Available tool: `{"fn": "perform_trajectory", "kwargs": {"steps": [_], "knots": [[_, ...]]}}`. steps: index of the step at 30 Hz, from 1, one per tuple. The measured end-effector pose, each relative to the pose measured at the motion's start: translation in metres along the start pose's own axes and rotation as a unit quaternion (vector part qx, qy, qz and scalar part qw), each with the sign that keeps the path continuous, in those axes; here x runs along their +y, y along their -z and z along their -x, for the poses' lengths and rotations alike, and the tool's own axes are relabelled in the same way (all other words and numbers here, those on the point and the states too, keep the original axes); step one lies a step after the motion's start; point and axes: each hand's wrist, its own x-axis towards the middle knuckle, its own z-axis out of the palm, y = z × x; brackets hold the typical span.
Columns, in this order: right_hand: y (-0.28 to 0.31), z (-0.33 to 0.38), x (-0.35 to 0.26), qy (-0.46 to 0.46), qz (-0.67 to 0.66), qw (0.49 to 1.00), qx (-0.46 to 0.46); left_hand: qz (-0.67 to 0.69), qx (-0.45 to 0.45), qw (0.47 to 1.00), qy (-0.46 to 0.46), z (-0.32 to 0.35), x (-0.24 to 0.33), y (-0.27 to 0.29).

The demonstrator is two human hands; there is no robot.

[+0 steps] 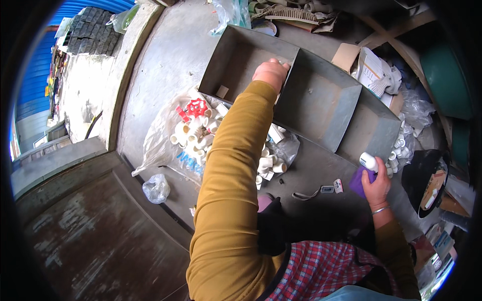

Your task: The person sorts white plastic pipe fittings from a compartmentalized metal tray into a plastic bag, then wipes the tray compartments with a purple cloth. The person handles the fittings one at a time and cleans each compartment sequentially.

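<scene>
Right hand [378, 186]: fingers curled round 1 white piece [368, 161], its end beyond their tips; purple cloth [359, 182] just left. Left hand [272, 74]: fingers bunched over 3-bay tray [319, 103]; can't tell if pinching.

No wording can be read. Faint lines of print seem to cover a carton's white panel [370, 71], beyond the long far edge of the metal tray [321, 100]; 1 small red-and-white tag [338, 185] on the floor [160, 65] bears marks too tiny to make out.

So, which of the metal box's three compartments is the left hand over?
The leftmost compartment: the left hand is over it, not the middle one or right one.
</scene>
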Motion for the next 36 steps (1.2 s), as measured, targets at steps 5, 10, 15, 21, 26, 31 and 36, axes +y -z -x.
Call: {"fn": "perform_trajectory", "kwargs": {"steps": [5,10,15,21,26,31,36], "knots": [[0.0,0.003,0.001,0.005,0.004,1.0,0.016,0.053,-0.023,0.998,0.009,0.0,0.003,0.004],[-0.001,0.003,0.001,0.003,0.004,1.0,0.021,0.035,-0.012,0.999,0.009,0.018,0.011,0.014],[0.0,0.005,-0.002,-0.015,-0.009,1.0,0.003,0.099,-0.027,0.995,0.009,0.011,-0.004,0.002],[-0.007,0.002,0.001,0.029,0.005,0.999,0.036,0.174,0.275,0.944,-0.049,0.064,-0.056,0.031],[-0.005,0.005,0.008,0.004,0.015,0.999,0.035,0.487,0.245,0.838,-0.024,0.175,-0.088,0.044],[-0.003,0.003,0.005,-0.014,0.0,1.0,0.008,0.313,0.207,0.926,-0.033,0.218,-0.086,-0.039],[-0.001,0.001,0.003,-0.024,0.0,1.0,-0.005,0.077,0.039,0.993,0.08,0.222,-0.071,-0.059]]}}
